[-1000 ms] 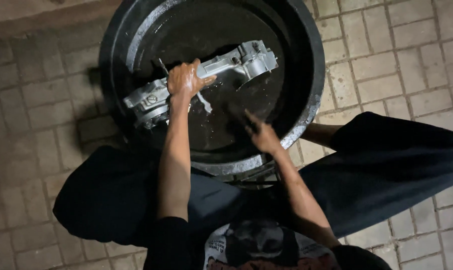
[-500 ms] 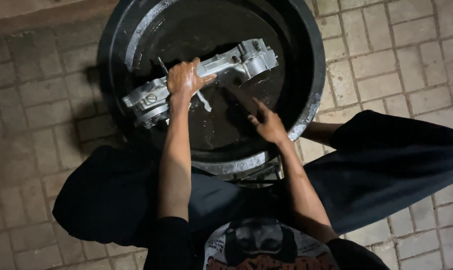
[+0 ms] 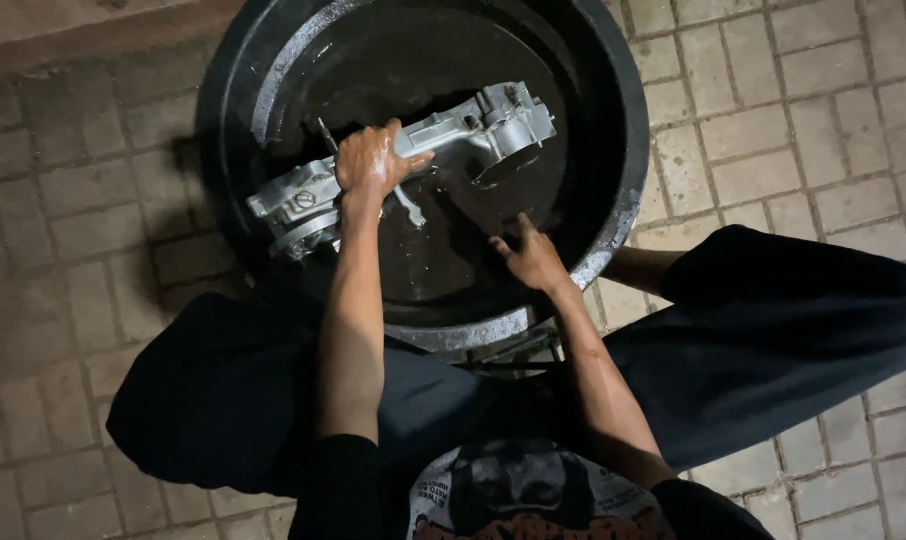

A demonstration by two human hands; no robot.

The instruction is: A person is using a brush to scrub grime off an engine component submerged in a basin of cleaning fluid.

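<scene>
Since half a second ago, my right hand (image 3: 533, 258) has slid lower and nearer the rim of the basin (image 3: 613, 230), and its fingers now lie spread on the wet bottom with nothing in them; whatever dark thing it seemed to hold then I cannot make out now. My left hand (image 3: 373, 160) has hardly shifted: it is wrapped over the middle of the metal engine casing (image 3: 473, 125), fingers closed around it, pinning it in place.

As I judge it, the washing is well under way but not over. The casing lies slantwise across the basin, wet and gleaming pale, so much of the grime looks gone, yet it sits in dark liquid and has not been lifted out. A small thin metal piece (image 3: 408, 205) lies just below my left hand, pale against the black.

Counting: one round black basin, one casing, one small loose metal piece, two hands, both mine. The basin stands on a brick-paved floor (image 3: 793, 90), between my knees as I crouch over it in dark trousers (image 3: 773, 330).
</scene>
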